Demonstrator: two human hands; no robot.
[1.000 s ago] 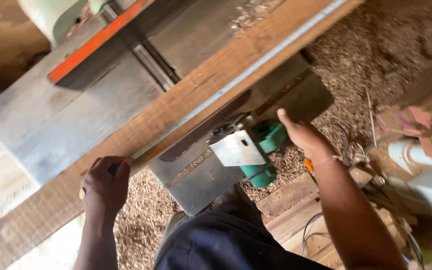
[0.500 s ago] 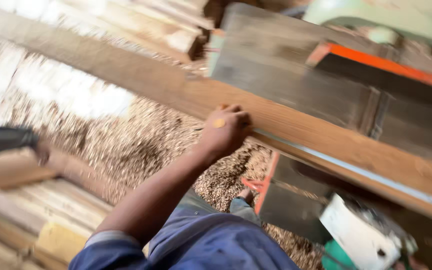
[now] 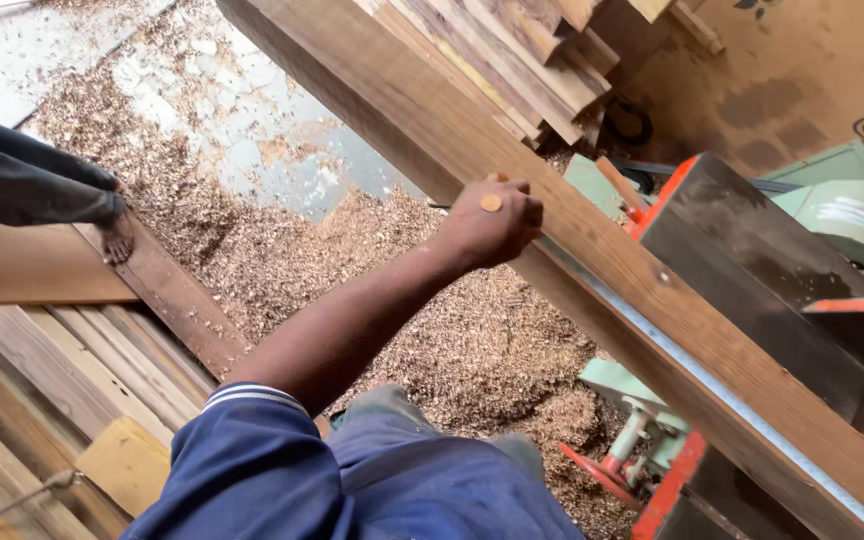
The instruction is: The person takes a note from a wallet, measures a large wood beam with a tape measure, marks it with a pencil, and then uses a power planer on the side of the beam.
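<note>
A long brown wooden plank (image 3: 652, 310) runs diagonally from the top left to the bottom right, resting across the dark metal table of a woodworking machine (image 3: 752, 270) with orange trim. My left hand (image 3: 492, 220) is closed over the plank's near edge, with my arm in a blue short sleeve stretched out to it. A small round wood chip sticks to the back of that hand. My right hand is out of view.
Wood shavings (image 3: 452, 340) cover the floor below the plank. Stacked planks (image 3: 512, 50) lie at the top, and more boards (image 3: 82, 370) at the lower left. Another person's foot (image 3: 115, 240) stands on those boards. Green machine parts (image 3: 642, 420) sit under the table.
The view has swung left along the plank. My left hand stays gripping the plank's edge. My right hand, seen by the machine one second ago, has left the view.
</note>
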